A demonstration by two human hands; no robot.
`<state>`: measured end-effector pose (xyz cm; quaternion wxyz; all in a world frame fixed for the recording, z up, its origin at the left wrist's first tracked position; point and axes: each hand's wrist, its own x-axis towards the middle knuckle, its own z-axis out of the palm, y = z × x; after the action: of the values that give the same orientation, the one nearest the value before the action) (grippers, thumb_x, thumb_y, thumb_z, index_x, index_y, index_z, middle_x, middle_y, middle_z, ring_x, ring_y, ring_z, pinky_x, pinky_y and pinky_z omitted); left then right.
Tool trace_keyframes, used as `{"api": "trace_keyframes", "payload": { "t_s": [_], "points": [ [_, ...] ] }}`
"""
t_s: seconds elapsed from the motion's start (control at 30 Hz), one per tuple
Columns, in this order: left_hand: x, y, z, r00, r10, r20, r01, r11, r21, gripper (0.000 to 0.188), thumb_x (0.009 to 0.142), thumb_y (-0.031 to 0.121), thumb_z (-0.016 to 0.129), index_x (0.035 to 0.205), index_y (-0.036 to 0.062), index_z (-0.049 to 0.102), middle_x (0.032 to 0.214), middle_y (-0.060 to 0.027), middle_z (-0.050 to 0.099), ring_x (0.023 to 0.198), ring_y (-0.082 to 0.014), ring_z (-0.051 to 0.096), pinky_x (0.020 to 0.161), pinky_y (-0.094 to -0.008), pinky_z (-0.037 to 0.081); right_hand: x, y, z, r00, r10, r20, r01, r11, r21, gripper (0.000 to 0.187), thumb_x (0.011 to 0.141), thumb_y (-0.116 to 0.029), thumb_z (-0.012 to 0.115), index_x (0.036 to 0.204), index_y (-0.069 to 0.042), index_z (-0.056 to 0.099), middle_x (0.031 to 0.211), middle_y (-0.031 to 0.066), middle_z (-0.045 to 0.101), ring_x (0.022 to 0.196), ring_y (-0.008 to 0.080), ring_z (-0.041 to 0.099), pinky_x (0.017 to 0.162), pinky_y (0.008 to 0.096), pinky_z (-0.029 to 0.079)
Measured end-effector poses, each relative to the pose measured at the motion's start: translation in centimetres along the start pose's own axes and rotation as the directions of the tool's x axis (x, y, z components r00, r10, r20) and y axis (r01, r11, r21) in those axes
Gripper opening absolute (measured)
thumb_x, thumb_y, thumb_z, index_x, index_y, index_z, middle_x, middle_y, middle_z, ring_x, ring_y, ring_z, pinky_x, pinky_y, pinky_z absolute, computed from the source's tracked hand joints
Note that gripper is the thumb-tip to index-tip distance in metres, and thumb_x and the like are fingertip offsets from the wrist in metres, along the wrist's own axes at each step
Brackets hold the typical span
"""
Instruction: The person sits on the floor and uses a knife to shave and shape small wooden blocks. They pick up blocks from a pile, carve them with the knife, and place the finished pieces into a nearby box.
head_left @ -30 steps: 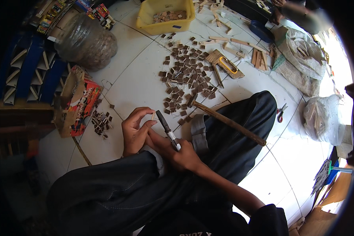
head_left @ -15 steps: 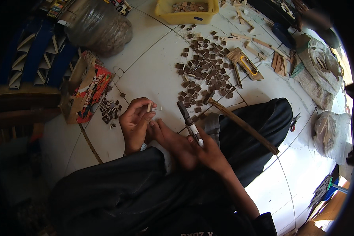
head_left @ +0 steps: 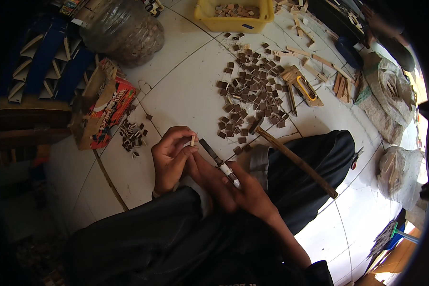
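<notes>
My left hand (head_left: 169, 157) pinches a small pale wooden piece (head_left: 193, 141) upright between thumb and fingertips. Closed round the white handle of a knife (head_left: 229, 175), my right hand (head_left: 250, 190) sits in front of my crossed legs. Its dark blade slants up and left, with the tip close beside the wooden piece; whether they touch I cannot tell. My bare foot (head_left: 207, 174) lies partly hidden between the hands. A hammer (head_left: 295, 159) with a long wooden handle leans across my right leg, its head near a spread of small dark square tiles (head_left: 252, 86).
A smaller heap of pieces (head_left: 132, 136) lies by a red cardboard box (head_left: 109, 109). Farther off are a yellow tub (head_left: 233, 25), a plastic sack (head_left: 128, 38), a yellow-handled tool (head_left: 304, 88), wood strips (head_left: 314, 57), a woven sack (head_left: 383, 100) and scissors (head_left: 357, 158).
My right hand has brought the knife left, and its blade now tilts more, close to the wooden piece. My left hand has shifted slightly right and down, still pinching the piece.
</notes>
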<state>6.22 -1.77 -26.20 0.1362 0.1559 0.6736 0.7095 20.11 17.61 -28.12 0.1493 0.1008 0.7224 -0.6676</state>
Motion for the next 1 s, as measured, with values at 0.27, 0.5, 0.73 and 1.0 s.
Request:
{"api": "trace_keyframes", "payload": {
  "t_s": [0.27, 0.5, 0.73, 1.0],
  "points": [
    [0.0, -0.2, -0.4, 0.999, 0.003, -0.031, -0.003, 1.0, 0.003, 0.03, 0.091, -0.015, 0.066, 0.12, -0.0085, 0.066, 0.122, -0.0133, 0.061, 0.111, -0.0208, 0.065, 0.103, -0.0359, 0.054, 0.7, 0.7, 0.7, 0.99, -0.106, -0.095, 0.099, 0.993, -0.069, 0.043, 0.105, -0.015, 0.066, 0.141, 0.003, 0.054, 0.122, 0.0308, 0.068, 0.117, 0.0427, 0.069, 0.095, 0.0435, 0.053],
    [0.1, -0.5, -0.7, 0.999, 0.022, -0.041, -0.023, 0.999, -0.025, 0.031, 0.09, -0.016, 0.068, 0.12, -0.0084, 0.067, 0.122, -0.0136, 0.061, 0.11, -0.0207, 0.066, 0.102, -0.0357, 0.055, 1.2, 1.1, 0.3, 0.959, -0.258, -0.115, 0.244, 0.962, -0.12, 0.043, 0.102, -0.01, 0.065, 0.142, 0.0, 0.053, 0.118, 0.0314, 0.068, 0.115, 0.0511, 0.065, 0.093, 0.0497, 0.053],
    [0.1, -0.4, -0.7, 0.999, -0.02, -0.045, 0.018, 0.999, -0.031, 0.029, 0.093, -0.013, 0.069, 0.121, -0.0078, 0.066, 0.12, -0.0121, 0.063, 0.107, -0.0194, 0.067, 0.1, -0.0339, 0.055, 1.1, 0.5, 0.4, 0.988, -0.152, -0.032, 0.151, 0.988, -0.02, 0.045, 0.104, -0.013, 0.064, 0.145, 0.001, 0.052, 0.13, 0.0314, 0.065, 0.123, 0.048, 0.064, 0.099, 0.0472, 0.053],
    [-0.1, -1.0, -0.7, 0.996, -0.061, -0.061, 0.043, 0.965, -0.26, 0.028, 0.095, -0.007, 0.071, 0.122, -0.0082, 0.065, 0.113, -0.0105, 0.068, 0.106, -0.0162, 0.067, 0.099, -0.0314, 0.053, 0.8, -0.8, -0.3, 0.904, 0.231, 0.36, -0.371, 0.842, 0.391, 0.039, 0.107, -0.017, 0.064, 0.143, -0.003, 0.057, 0.123, 0.0205, 0.07, 0.12, 0.0271, 0.067, 0.095, 0.04, 0.051]
  ]
}}
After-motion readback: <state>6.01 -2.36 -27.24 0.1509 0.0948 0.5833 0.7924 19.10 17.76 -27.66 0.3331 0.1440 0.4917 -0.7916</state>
